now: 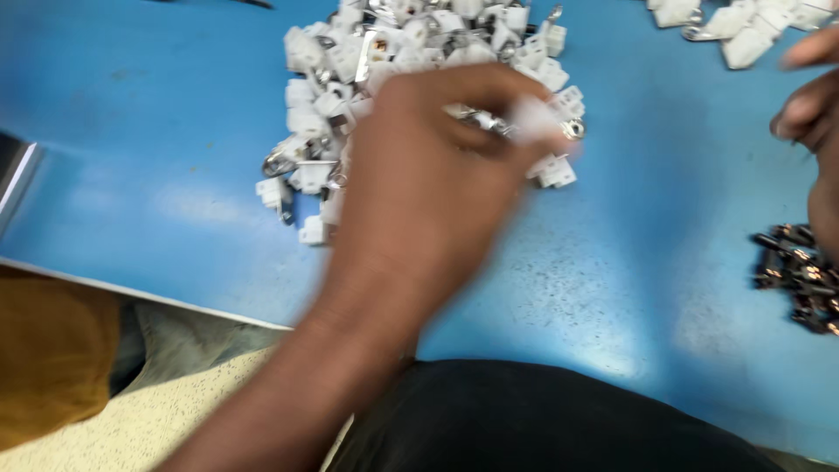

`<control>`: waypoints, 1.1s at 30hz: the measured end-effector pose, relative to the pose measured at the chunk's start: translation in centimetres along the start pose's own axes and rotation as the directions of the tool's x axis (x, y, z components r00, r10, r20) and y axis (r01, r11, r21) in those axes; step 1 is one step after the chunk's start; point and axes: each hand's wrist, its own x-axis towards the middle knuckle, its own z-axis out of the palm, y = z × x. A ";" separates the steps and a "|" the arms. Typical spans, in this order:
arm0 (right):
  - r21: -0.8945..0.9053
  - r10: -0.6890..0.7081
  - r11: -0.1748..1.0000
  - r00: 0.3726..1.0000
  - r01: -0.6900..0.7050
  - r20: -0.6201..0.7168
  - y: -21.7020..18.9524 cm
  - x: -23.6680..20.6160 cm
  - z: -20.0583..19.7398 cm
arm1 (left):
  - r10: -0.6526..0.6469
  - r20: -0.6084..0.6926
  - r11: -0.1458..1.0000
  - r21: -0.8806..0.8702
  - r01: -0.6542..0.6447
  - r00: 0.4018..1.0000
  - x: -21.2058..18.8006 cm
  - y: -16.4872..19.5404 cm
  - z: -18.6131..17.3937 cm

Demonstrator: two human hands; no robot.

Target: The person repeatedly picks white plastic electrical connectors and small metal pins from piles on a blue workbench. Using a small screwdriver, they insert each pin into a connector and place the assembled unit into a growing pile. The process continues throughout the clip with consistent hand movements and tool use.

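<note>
My left hand reaches from the lower left over a blue table and is blurred by motion. Its fingertips pinch a small white plastic part with a metal ring beside it. Under and behind the hand lies a pile of similar white plastic parts with metal clips. My right hand shows only partly at the right edge, fingers curled; whether it holds anything is not visible.
A second heap of white parts lies at the top right. A cluster of dark metal pieces sits at the right edge. Black cloth fills the bottom, an orange-brown fabric the lower left.
</note>
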 end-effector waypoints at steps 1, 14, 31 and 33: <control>-0.124 -0.191 0.971 0.974 0.206 0.121 2.0 0.6 -0.4 | 0.253 -0.108 0.963 0.120 -0.240 0.961 1.2 -0.5 -1.3; 0.006 0.758 0.633 0.618 -0.774 -0.209 -9.4 1.0 4.1 | 0.600 -0.194 0.735 0.519 -0.438 0.776 1.1 -1.9 -2.9; -0.478 0.451 0.709 0.855 -0.518 -0.257 -2.1 -10.1 1.5 | -0.137 0.441 0.984 -0.041 0.173 0.887 -5.2 -0.9 1.4; -0.391 0.555 0.698 0.798 -0.600 -0.234 -0.1 -9.8 1.5 | 0.016 0.416 0.996 -0.090 0.024 0.909 -5.3 -1.1 1.0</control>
